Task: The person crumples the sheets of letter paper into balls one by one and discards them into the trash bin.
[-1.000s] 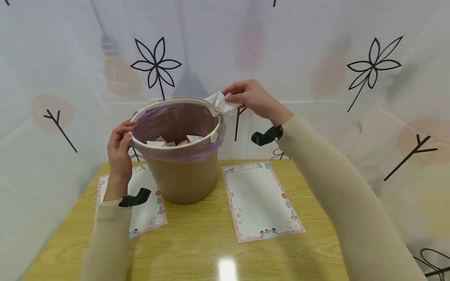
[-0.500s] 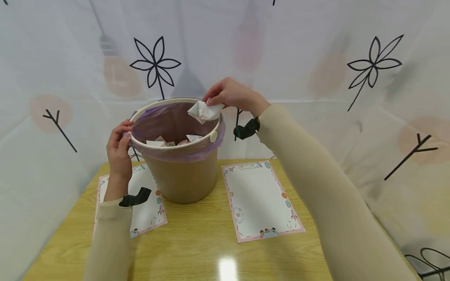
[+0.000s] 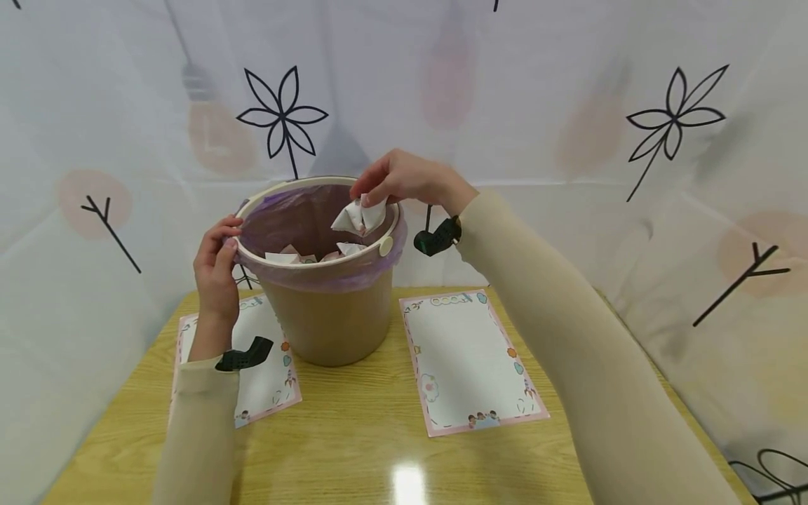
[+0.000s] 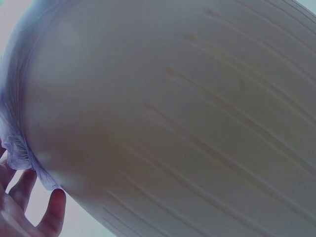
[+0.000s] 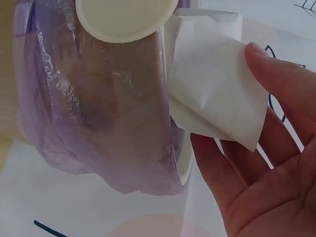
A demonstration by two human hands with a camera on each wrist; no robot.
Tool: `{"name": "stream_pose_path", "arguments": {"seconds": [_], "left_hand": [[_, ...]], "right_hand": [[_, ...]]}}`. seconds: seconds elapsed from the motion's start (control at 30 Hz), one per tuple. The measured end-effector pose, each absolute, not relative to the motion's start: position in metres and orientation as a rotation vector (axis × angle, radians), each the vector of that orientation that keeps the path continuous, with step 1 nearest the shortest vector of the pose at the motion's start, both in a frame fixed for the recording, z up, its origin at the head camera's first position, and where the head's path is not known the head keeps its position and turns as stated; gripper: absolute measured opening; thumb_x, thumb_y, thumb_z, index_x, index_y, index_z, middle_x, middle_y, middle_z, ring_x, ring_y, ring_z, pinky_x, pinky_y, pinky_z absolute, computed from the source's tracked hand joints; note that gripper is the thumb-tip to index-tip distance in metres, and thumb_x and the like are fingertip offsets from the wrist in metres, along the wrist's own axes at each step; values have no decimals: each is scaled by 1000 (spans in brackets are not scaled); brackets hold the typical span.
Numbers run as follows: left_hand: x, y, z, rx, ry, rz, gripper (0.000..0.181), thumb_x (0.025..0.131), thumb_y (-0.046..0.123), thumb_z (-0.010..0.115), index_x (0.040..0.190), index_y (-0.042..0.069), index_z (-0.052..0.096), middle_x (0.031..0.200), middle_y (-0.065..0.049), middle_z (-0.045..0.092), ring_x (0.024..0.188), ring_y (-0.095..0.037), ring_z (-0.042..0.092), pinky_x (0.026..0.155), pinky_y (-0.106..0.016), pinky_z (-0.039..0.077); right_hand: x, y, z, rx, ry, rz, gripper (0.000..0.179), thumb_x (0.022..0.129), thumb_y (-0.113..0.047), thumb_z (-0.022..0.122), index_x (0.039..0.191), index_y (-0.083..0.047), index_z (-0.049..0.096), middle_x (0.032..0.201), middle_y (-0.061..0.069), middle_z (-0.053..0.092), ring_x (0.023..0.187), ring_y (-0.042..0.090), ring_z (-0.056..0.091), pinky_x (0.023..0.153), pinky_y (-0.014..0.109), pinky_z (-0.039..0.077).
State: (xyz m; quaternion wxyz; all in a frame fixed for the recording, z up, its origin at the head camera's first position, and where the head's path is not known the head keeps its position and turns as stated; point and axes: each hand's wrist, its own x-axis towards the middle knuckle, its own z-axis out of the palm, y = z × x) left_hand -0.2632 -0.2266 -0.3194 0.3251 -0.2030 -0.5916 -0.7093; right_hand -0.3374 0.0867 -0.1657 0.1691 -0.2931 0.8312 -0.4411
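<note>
A brown trash can [image 3: 331, 326] with a cream rim [image 3: 315, 266] and a purple bag liner [image 3: 344, 283] stands upright on the table. My left hand [image 3: 216, 280] grips the rim at its left side, fingers over the edge and thumb outside. In the left wrist view its fingertips [image 4: 56, 200] lie right at the liner. Between thumb and fingers of my right hand [image 3: 416, 181] is a crumpled sheet of white paper [image 3: 360, 218], held over the right part of the opening. Several scraps of paper [image 3: 282, 258] lie inside the can.
Two white sheets with pink decorated borders lie on the wooden table [image 3: 341, 435]: the left sheet [image 3: 261, 379] partly behind my left arm, the right sheet [image 3: 467, 365] to the right of the can. A patterned white cloth [image 3: 517, 84] hangs behind and at the sides.
My right hand has carried the crumpled paper leftward from beyond the right rim to over the opening, then slightly lower. The left hand and the can have stayed in place.
</note>
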Motion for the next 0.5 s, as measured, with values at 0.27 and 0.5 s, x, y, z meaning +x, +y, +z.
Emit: {"name": "stream_pose_path", "arguments": {"seconds": [0.27,0.5], "left_hand": [[-262,-228,-320,-519,-1563,-1848,22,101,9,48,113,-3,61,138,-14,53,136,-27,37,99,-28,42],[-263,-227,-320,-537,-1545,-1863,22,101,8,48,113,-4,61,138,-15,52,137,-28,37,100,-29,42]], "right_hand": [[-340,86,-169,-876,2338,-1280,38,90,-7,74,127,-1,66,120,9,67,107,19,60,93,29,49],[-340,86,-173,-916,2300,-1345,38,90,2,71,127,3,64,122,13,68,112,22,62,94,30,50]]}}
